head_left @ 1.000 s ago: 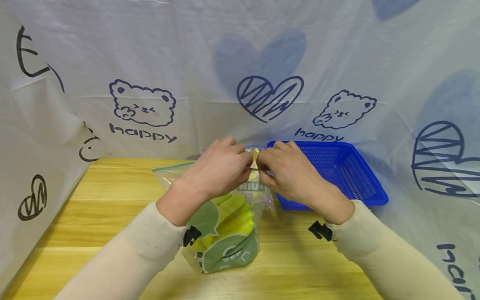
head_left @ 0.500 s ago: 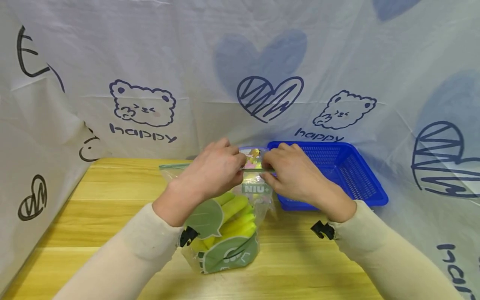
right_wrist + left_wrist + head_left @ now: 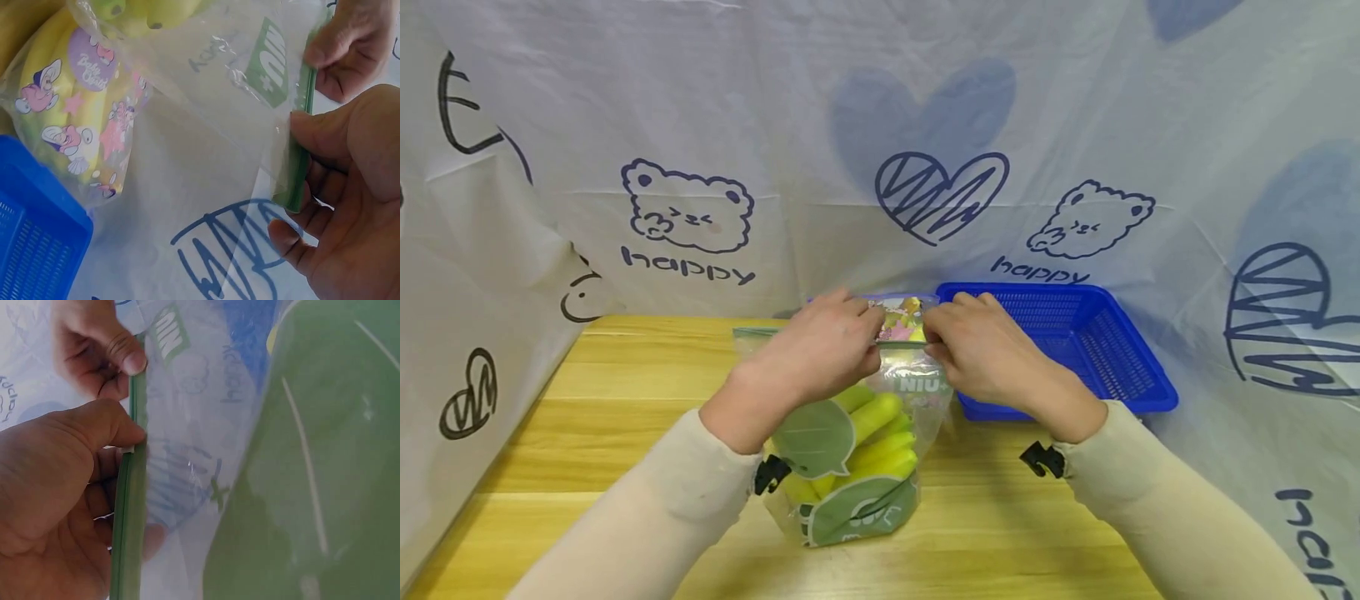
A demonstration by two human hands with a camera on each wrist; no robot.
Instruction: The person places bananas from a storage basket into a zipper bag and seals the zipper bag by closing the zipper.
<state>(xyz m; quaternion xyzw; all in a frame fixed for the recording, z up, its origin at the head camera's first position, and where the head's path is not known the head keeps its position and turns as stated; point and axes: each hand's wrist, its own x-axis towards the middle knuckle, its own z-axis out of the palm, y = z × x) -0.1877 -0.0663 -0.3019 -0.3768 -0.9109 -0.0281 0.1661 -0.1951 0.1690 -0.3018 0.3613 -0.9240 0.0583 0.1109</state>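
A clear zip bag (image 3: 865, 517) with green print stands on the table with yellow bananas (image 3: 887, 450) inside. My left hand (image 3: 820, 350) pinches the bag's green zip strip (image 3: 128, 506) between thumb and fingers, at a small pale piece, perhaps the slider. Close beside it, my right hand (image 3: 988, 354) pinches the strip near its right end; the right wrist view shows the thumb on the green edge. Behind the hands is another clear bag (image 3: 65, 125) with pink cartoon prints and bananas in it. Fingertips of both hands are partly hidden in the head view.
A blue plastic basket (image 3: 1105, 350) stands at the back right, just beyond my right hand. A white cloth (image 3: 805, 125) with bear and heart drawings hangs behind the wooden table (image 3: 625, 375) and along its sides.
My left hand has moved left and slightly down along the zip strip, widening the gap between the hands. The bag's top has shifted right, and the printed bag behind shows more.
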